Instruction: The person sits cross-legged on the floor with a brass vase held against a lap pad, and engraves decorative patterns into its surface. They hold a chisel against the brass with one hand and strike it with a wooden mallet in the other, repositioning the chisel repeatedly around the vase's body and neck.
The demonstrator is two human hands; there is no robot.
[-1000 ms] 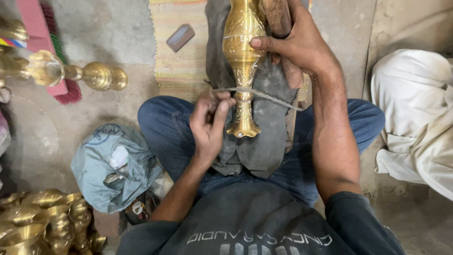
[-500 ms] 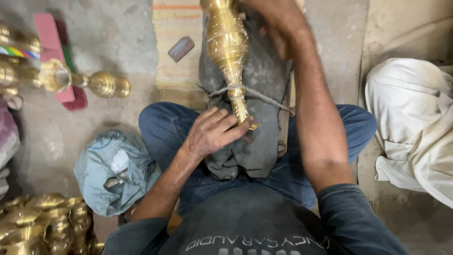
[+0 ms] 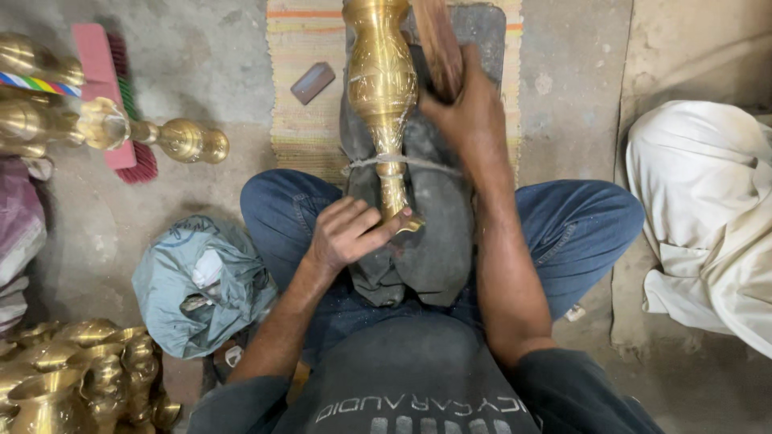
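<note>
A brass vase (image 3: 383,96) is laid lengthwise on a dark grey cloth (image 3: 434,233) spread over the lap, its wide body pointing away and its narrow foot toward the person. The foot is gripped by the left hand (image 3: 347,235), fingers curled over it and the thumb pressed at the flared base, so the grip is closed on the vase's lower end. A cord (image 3: 410,162) is seen crossing the thin neck just above that hand. The right hand (image 3: 470,112) is stretched forward with the forearm nearly straight, and its grip is closed round a wooden tool (image 3: 438,44) held just beside the vase's body, on its right; whether the tool touches the brass cannot be told.

Both knees in blue jeans are spread to either side. A striped mat (image 3: 310,120) with a small block (image 3: 312,83) lies ahead on the floor. A grey-blue bag (image 3: 201,281) is near the left knee, brass pieces (image 3: 80,378) beyond it, and white cloth (image 3: 708,217) lies to the right.
</note>
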